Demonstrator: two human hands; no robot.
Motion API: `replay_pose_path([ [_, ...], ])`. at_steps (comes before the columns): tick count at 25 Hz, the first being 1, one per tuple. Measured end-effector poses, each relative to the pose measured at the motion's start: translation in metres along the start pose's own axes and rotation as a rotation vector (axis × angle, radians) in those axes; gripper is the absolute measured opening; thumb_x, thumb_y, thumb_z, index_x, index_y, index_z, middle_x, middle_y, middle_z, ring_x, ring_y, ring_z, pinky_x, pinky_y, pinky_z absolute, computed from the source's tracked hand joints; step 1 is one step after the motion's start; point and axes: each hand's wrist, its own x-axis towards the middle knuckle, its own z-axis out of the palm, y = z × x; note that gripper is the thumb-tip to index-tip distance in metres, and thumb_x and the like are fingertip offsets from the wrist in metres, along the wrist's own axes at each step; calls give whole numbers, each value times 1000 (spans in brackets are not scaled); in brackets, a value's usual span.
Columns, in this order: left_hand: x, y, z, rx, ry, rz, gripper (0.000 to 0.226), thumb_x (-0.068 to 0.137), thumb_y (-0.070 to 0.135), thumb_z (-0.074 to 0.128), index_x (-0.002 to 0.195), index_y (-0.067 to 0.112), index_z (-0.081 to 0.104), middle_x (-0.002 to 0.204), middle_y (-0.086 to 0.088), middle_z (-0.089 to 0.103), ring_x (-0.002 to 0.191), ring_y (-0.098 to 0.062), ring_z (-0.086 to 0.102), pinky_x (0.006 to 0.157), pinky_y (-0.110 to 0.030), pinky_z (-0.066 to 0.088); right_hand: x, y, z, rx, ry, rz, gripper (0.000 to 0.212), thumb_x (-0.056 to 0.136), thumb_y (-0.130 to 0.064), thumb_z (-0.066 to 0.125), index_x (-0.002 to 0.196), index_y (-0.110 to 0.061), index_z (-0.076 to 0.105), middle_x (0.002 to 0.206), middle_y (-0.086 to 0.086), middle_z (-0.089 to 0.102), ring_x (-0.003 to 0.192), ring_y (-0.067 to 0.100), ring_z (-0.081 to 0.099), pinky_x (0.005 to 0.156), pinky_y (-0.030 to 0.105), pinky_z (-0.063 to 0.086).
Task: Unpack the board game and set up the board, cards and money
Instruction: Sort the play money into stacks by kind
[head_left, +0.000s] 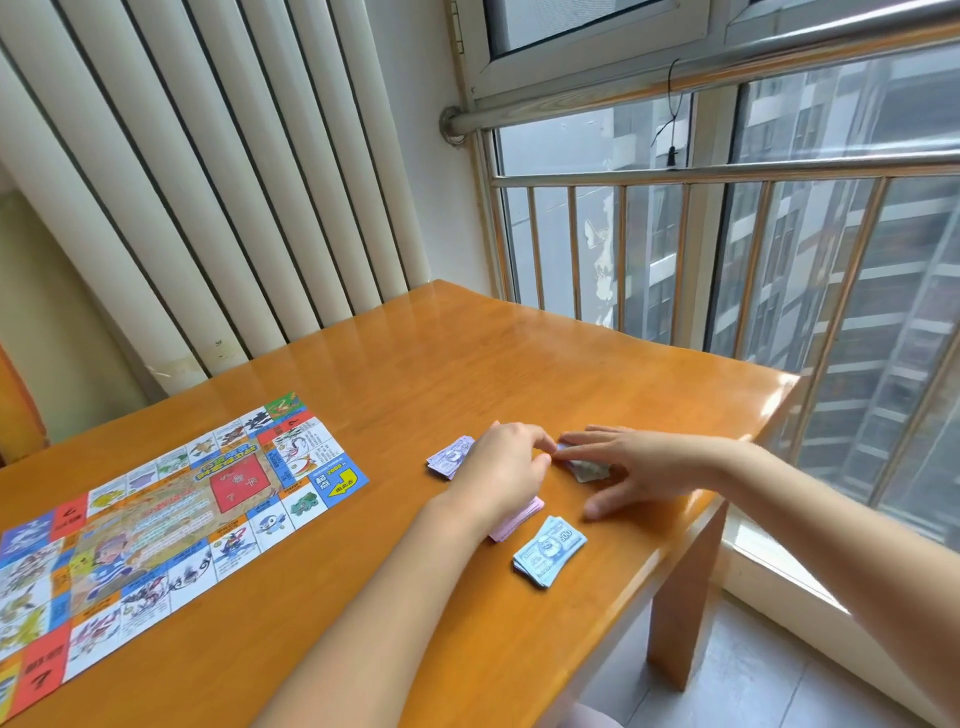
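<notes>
Already the board (171, 519) lies unfolded on the table (467, 364), well apart from both hands. Straight fingers of the right hand (639, 467) rest on a grey money pile (592, 473); the left hand (506, 470) meets it with curled fingers, grip unclear

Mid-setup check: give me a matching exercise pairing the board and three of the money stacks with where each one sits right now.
Things:
1. game board
2. blue money stack
3. pink money stack
4. purple money stack

Places:
A. partly under the wrist of the left hand
B. nearest the camera, uncovered
C. spread flat on the left part of the table
D. just left of the left hand's knuckles

Pairs: 1-C, 2-B, 3-A, 4-D
</notes>
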Motion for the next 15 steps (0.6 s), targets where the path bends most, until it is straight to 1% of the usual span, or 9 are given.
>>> replay_pose_path([
  [2,-5,7,3,39,-13,34,28,97,16,46,117,18,65,119,-8,65,123,-20,47,114,-25,16,-20,3,12,-12,15,-78,98,68,-72,57,149,-44,9,158,-20,2,145,4,-7,120,36,-2],
  [5,-15,16,5,38,-1,68,30,97,13,43,118,17,65,123,-6,64,129,-20,41,107,-17,8,-46,10,29,-11,54,-150,105,65,-68,64,149,-42,8,152,-30,-1,139,-10,-12,115,21,-8],
  [6,-17,19,5,26,17,77,31,97,12,43,118,16,65,123,-6,63,129,-20,41,106,-15,7,-53,12,35,-7,100,-170,100,68,-62,68,148,-43,12,151,-33,3,138,-13,-8,114,16,-6],
  [8,-21,23,6,-17,70,86,30,95,10,44,114,17,67,115,-8,67,119,-21,49,108,-14,6,-64,15,46,55,248,-226,76,81,-42,70,144,-45,28,148,-32,21,138,-16,7,114,11,6],
  [10,-25,26,10,-75,102,105,29,92,9,46,107,17,70,91,-8,71,96,-22,59,116,-19,9,-73,18,57,125,372,-276,55,90,-25,63,137,-43,42,142,-28,39,134,-15,25,112,10,18],
  [11,-26,27,12,-95,97,113,28,91,9,47,104,17,70,80,-7,70,85,-21,60,117,-23,12,-77,19,61,153,412,-292,46,93,-25,58,134,-42,48,139,-25,45,132,-12,32,112,11,23],
  [12,-28,28,16,-107,88,117,26,91,10,48,103,17,71,77,-6,69,82,-21,60,117,-23,13,-81,17,63,192,440,-293,37,95,-34,52,132,-43,51,135,-26,49,130,-9,38,110,12,27],
  [14,-33,27,20,-121,78,112,24,93,13,49,104,18,71,95,-6,71,95,-19,59,113,-15,18,-87,12,63,290,481,-267,38,93,-56,41,126,-45,55,126,-32,55,123,-8,48,105,12,35],
  [15,-35,26,21,-140,91,112,23,93,16,51,103,18,71,103,-4,70,95,-14,59,103,-9,26,-86,9,62,329,527,-261,42,91,-61,40,121,-42,61,120,-34,58,116,-9,53,100,13,41],
])
